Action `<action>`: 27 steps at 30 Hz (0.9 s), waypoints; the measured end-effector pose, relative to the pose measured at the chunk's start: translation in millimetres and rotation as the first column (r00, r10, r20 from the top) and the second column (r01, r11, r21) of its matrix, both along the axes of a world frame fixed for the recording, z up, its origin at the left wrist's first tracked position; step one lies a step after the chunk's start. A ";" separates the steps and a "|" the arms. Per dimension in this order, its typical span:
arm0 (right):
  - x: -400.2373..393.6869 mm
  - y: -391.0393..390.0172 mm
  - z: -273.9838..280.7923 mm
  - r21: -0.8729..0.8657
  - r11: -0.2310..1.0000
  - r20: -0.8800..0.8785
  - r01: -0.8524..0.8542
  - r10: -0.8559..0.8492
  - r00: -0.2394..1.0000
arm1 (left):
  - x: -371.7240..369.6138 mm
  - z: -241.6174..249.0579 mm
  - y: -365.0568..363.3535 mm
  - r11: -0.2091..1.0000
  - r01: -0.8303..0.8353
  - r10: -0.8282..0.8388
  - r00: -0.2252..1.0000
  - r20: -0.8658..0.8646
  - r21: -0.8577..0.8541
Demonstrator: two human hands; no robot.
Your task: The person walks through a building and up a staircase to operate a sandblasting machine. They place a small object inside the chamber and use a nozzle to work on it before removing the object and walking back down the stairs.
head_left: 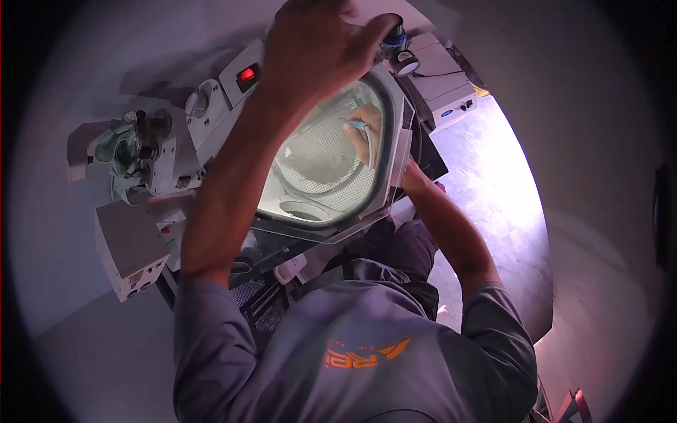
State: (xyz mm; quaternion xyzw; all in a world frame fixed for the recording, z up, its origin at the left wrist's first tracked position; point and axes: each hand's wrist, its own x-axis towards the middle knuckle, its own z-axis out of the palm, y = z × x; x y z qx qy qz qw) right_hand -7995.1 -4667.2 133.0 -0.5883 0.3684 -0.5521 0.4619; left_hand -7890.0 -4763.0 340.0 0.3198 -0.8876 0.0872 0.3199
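My right hand (361,134) is inside a lit blasting cabinet and shows through its clear window (321,158). Its fingers are closed round a slim blasting handpiece (356,125) with a blue body, and a pale hose (371,148) runs down from it. Above the cabinet, my left hand (317,46) reaches across the top with its thumb stretched out beside a black-capped regulator (393,32). Whether the thumb touches the cap is hard to tell. Part of the left hand is cut off by the top edge of the view. A round pressure gauge (404,63) sits below the regulator.
A perforated floor (321,141) lies inside the cabinet. A red lit switch (247,74) is on the housing at left. Further left stand a small machine with greenish cloth (120,149) and a box unit (130,243). Another control box (444,84) stands at right.
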 end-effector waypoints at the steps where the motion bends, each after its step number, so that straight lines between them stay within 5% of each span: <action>1: 1.6 -0.8 -2.9 0.010 1.000 0.006 0.015 -0.015 1.000 | -34.5 25.9 -0.2 0.900 -0.325 0.226 0.918 0.325 0.290; 3: 4.7 -2.5 -8.7 0.031 0.998 0.017 0.046 -0.046 0.999 | -64.7 38.2 -9.7 0.705 -0.611 0.287 0.710 0.644 0.360; 5: 3.5 -2.8 -6.4 -0.035 0.997 -0.111 0.070 -0.074 0.991 | -66.6 13.5 -29.2 0.825 -0.511 0.272 0.734 0.622 0.242; 7: 1.8 -2.6 -3.8 -0.030 0.997 -0.207 0.073 -0.077 0.975 | -69.0 9.9 -30.1 0.809 -0.507 0.275 0.774 0.570 0.298; 12: 2.1 1.4 -10.8 0.080 0.997 0.015 -0.001 -0.001 1.000 | -63.6 -1.2 -45.0 0.902 -0.358 0.117 0.743 0.659 0.242; 14: 5.7 -7.6 -13.4 -0.087 0.994 -0.158 0.071 -0.084 0.984 | -55.3 -4.2 -49.5 0.948 -0.254 0.050 0.718 0.694 0.194; 17: 3.8 -11.3 -12.9 -0.242 0.965 -0.252 0.106 -0.168 0.953 | -50.9 20.2 -42.7 0.839 -0.346 -0.067 0.701 0.710 0.421; 20: 2.8 -13.8 -5.3 -0.288 0.952 -0.297 0.102 -0.190 0.936 | -35.0 37.6 -14.3 0.910 -0.292 0.063 0.798 0.599 0.293; 22: 2.0 -13.6 -0.8 -0.264 0.961 -0.347 0.085 -0.176 0.921 | -19.3 42.2 14.5 0.923 -0.225 0.108 0.931 0.350 0.312; 24: 5.7 -16.4 -7.7 -0.286 0.952 -0.356 0.105 -0.207 0.911 | 21.3 49.1 53.8 0.903 -0.066 0.120 0.988 -0.101 0.424; 25: 6.1 -14.8 -7.0 -0.268 0.956 -0.355 0.119 -0.212 0.911 | 55.3 41.8 77.9 0.854 0.012 0.158 0.946 -0.282 0.520; 26: 7.1 -12.8 -2.8 -0.249 0.960 -0.355 0.131 -0.216 0.910 | 93.9 52.5 109.9 0.626 -0.002 0.209 0.964 -0.165 0.780; 27: 6.7 -14.0 -2.4 -0.276 0.953 -0.363 0.122 -0.221 0.905 | 125.8 42.1 129.2 0.452 0.201 0.044 0.968 -0.247 0.869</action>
